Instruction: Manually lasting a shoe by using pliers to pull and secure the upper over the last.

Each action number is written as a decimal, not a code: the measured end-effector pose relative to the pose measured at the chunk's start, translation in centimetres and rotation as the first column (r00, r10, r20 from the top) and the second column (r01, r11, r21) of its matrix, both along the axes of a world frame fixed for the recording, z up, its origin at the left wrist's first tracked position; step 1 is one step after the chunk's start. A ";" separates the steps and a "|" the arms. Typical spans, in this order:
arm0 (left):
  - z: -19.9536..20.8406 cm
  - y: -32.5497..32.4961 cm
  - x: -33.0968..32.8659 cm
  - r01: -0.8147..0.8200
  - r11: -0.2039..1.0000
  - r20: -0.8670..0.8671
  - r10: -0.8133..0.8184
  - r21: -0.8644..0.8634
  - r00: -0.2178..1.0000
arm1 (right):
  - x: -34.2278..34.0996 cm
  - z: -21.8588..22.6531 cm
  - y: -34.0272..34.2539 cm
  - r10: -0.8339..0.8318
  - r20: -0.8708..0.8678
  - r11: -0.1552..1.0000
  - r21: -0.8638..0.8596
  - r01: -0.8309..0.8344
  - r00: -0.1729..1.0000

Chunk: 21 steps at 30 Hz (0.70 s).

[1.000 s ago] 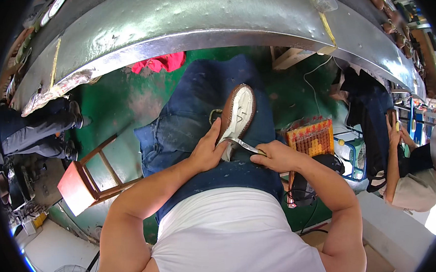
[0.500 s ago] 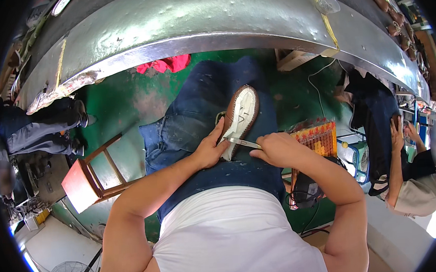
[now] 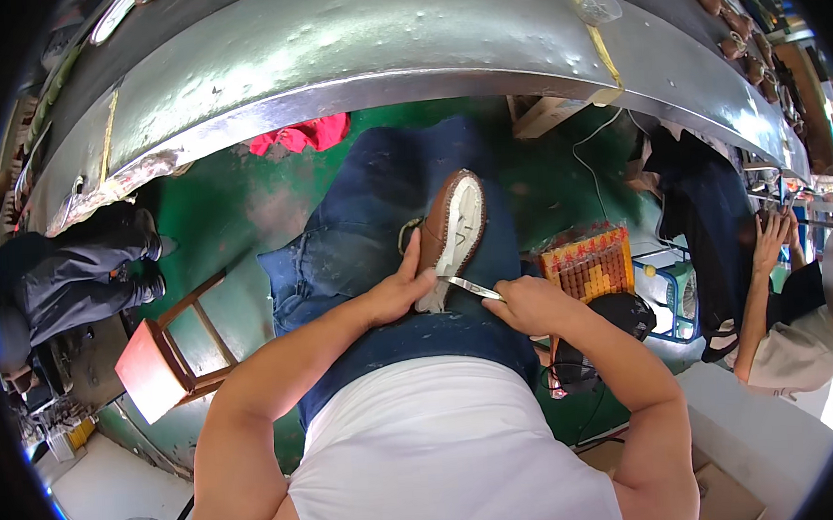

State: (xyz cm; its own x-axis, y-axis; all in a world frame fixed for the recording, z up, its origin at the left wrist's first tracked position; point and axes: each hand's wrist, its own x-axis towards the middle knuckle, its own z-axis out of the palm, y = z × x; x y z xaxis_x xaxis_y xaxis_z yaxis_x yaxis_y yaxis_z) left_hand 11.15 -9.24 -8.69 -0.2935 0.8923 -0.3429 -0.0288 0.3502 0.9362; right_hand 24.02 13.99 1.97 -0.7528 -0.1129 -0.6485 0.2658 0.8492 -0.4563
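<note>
A brown shoe (image 3: 463, 222) lies bottom up across my lap, its toe pointing away from me and its whitish underside showing, with dark marks on it. My left hand (image 3: 402, 291) grips the shoe at its left side near the waist, thumb on the underside and fingers along the brown upper. My right hand (image 3: 528, 304) is closed round a slim metal knife (image 3: 472, 286). The knife's tip reaches the shoe's underside beside my left thumb. Whether it is cutting cannot be told. A lace shows at the shoe's left side.
A metal-topped bench (image 3: 349, 52) runs across ahead of my knees. On my left stands a wooden stool (image 3: 153, 363); on my right is a seat with a beaded cover (image 3: 586, 265). A co-worker (image 3: 797, 334) sits far right; another person's legs (image 3: 87, 263) show left. Red cloth (image 3: 302, 134) lies under the bench.
My right hand has turned a little and come slightly nearer to me, and the knife now slants more. The shoe has tilted so more of its brown side shows. My left hand keeps its grip.
</note>
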 end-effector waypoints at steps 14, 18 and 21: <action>-2.0 0.7 0.1 -0.157 0.987 -0.206 0.145 -0.039 0.968 | -1.9 -0.4 -0.7 -0.062 -0.122 0.996 0.055 0.069 0.991; 3.2 1.1 -1.6 -0.212 0.975 0.196 0.222 -0.074 0.955 | -1.7 2.4 3.3 -0.119 -0.195 0.993 -0.011 0.119 0.974; 10.2 0.8 -3.3 -0.261 0.965 0.387 0.243 -0.006 0.889 | -1.9 5.6 6.7 -0.495 -0.419 0.869 -0.256 0.424 0.762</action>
State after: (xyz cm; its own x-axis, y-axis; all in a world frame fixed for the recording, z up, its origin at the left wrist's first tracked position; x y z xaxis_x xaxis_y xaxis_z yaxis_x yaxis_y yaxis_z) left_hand 7.85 -8.41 1.51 -0.3655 0.8231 -0.4347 -0.4684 0.2409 0.8500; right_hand 22.14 20.73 7.61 -0.9392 0.2628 -0.2210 0.3383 0.5983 -0.7264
